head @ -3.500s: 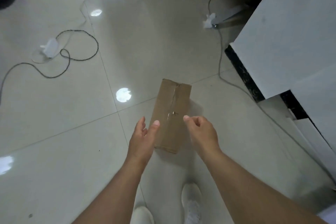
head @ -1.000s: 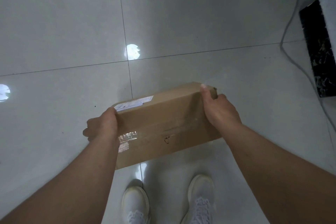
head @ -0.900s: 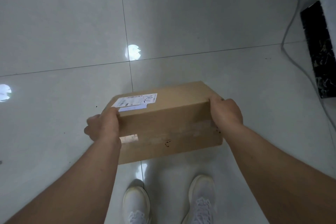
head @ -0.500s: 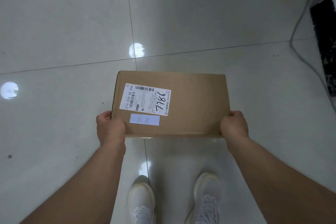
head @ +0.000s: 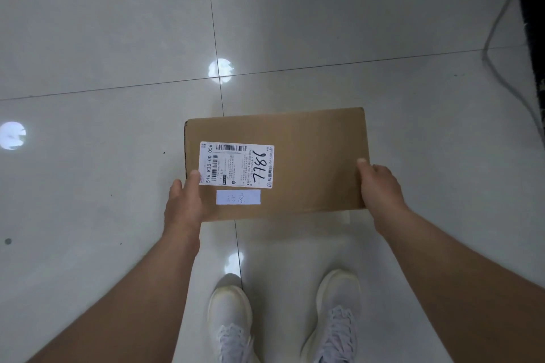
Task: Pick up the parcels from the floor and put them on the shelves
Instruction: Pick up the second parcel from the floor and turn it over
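Parcel (head: 309, 162) now label-up between both hands.

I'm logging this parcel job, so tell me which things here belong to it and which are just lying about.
Belongs to the job:
brown cardboard parcel
white printed shipping label
left hand
right hand

Just lying about:
grey cable
glossy pale floor tiles

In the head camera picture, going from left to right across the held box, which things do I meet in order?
Left hand → white printed shipping label with handwritten 7786 → bare brown cardboard of the parcel box → right hand. The small pale note overlaps the label's span, so it is left out.
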Demonstrator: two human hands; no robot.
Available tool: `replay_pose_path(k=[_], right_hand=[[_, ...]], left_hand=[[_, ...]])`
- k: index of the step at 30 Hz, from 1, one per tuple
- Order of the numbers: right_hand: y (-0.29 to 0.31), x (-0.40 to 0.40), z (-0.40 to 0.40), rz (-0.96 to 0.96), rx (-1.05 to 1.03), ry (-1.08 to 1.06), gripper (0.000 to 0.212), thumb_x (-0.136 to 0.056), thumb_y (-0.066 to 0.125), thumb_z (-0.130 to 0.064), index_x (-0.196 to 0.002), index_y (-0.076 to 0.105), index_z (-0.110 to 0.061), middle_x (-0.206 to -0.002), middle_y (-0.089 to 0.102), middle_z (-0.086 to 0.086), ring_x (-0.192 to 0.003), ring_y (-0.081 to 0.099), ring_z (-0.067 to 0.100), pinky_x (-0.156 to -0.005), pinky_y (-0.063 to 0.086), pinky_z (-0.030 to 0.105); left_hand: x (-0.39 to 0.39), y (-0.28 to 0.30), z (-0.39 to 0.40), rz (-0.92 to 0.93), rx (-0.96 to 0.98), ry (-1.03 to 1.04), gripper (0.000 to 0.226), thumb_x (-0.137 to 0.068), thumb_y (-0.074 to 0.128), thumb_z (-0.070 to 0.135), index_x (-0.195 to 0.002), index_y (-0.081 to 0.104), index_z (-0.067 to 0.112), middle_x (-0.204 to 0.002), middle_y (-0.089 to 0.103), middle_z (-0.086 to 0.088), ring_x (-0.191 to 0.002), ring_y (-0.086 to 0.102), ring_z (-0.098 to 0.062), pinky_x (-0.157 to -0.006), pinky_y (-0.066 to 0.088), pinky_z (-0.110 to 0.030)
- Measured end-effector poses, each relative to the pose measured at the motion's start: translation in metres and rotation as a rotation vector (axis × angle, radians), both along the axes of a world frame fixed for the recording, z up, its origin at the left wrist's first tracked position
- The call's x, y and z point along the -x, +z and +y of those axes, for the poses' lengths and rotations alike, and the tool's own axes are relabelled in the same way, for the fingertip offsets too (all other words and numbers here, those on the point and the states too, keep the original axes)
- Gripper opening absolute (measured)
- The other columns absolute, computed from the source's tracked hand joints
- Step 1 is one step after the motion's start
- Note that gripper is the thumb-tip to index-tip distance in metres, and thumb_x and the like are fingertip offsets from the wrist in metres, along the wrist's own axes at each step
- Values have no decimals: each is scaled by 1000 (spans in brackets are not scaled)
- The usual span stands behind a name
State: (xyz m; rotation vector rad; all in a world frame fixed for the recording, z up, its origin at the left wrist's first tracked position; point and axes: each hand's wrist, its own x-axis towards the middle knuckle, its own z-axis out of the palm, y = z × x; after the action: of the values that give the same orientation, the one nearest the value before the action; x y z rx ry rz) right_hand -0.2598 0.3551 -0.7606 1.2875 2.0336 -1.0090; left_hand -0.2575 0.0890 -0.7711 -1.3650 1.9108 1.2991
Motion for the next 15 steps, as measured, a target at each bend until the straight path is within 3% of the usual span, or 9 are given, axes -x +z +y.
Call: replay_pose_path(k=[4,8,11,15], right_hand=[[-12,-11,3,-16,-11,-9,67,-95,22,-50,-135,45,-1,-140,48,23,-127,46,38,-107,34,47],[-21,-25,2,-26,10,-33,69,-97,19,-49,-137,43,2,-144,44,23,-132,42,37,-110,31,44],[-17,-29,0,5,-10,-44,71,-96,20,-52,-136,44,2,-143,45,22,-131,43,37,-110,32,45],[7,-25,1,91,-43,-53,70,-95,22,-53,-134,47,1,-141,47,22,-129,45,36,-108,33,45]], left_hand=[[-11,-12,-6,-9,-13,-31,85,-72,32,74,-145,43,31,-148,49,1,-136,44,-24,-113,30,-42],[-22,-20,-2,-1,-50,-4,70,-89,25,69,-140,51,29,-145,53,1,-134,45,-21,-107,28,-35],[-25,-17,-5,-1,-46,9,79,-81,24,75,-139,52,29,-145,53,3,-134,46,-19,-114,29,-37],[-23,4,-15,65,-110,-2,91,-61,28,85,-131,60,35,-136,61,7,-127,53,-15,-114,34,-38]])
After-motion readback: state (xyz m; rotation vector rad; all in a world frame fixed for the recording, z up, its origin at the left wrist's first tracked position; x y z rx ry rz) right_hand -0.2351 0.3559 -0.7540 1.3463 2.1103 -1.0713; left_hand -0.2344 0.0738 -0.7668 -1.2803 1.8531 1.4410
